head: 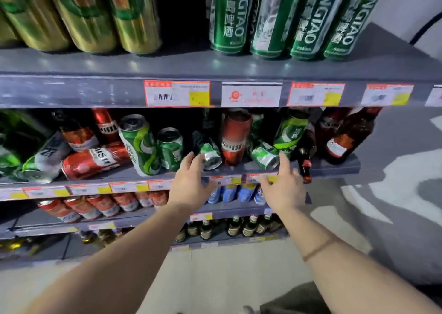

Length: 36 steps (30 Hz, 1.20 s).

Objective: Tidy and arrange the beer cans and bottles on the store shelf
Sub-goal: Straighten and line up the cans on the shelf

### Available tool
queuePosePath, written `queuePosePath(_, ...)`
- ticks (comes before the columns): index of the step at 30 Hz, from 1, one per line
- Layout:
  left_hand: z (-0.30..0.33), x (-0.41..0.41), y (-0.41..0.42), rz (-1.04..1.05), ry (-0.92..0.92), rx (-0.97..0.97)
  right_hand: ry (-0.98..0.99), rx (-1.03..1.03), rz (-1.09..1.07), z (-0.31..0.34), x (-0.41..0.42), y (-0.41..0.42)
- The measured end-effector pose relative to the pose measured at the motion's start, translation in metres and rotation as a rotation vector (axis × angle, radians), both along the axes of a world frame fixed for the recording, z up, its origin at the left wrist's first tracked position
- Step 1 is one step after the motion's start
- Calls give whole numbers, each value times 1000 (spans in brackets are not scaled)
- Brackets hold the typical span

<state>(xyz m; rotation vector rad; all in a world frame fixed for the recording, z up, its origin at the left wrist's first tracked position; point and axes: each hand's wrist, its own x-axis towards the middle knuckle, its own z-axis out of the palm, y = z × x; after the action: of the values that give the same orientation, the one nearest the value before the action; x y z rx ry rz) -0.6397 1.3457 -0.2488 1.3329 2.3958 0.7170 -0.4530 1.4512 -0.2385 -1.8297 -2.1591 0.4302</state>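
Note:
The middle shelf (334,167) holds a jumble of beer cans and bottles. A green can (210,154) lies on its side with its base facing out; my left hand (189,182) reaches toward it, fingers straight, fingertips just beside it. Another green can (264,157) lies toppled to the right, and my right hand (284,187) hovers open just below it. A red can (235,136) stands upright between them. A red can (95,159) lies flat at the left. A brown bottle (306,155) leans neck-down over the shelf edge.
Gold cans (83,14) and tall green cans (270,17) stand on the top shelf (167,62). Lower shelves carry red cans (100,206), blue cans (236,193) and small bottles (239,226). Brown bottles (346,136) stand at the middle shelf's right end. Floor lies to the right.

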Motion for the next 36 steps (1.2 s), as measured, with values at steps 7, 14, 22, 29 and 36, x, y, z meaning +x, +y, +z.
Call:
queuePosePath(7,-32,8,34,193,48,46,37,27,2,-28,-14,40)
queuePosePath(14,-44,5,47,282,-9,227,247,92,24,-33,-11,48)
queuePosePath(22,-21,-5,44,285,-34,339,405,106,33,-6,-30,56)
queuePosePath(29,-3,-10,46,294,108,302,334,3,23,-2,-51,68)
queuePosePath(36,23,-19,62,271,192,94,433,-102,4,-6,-49,50)
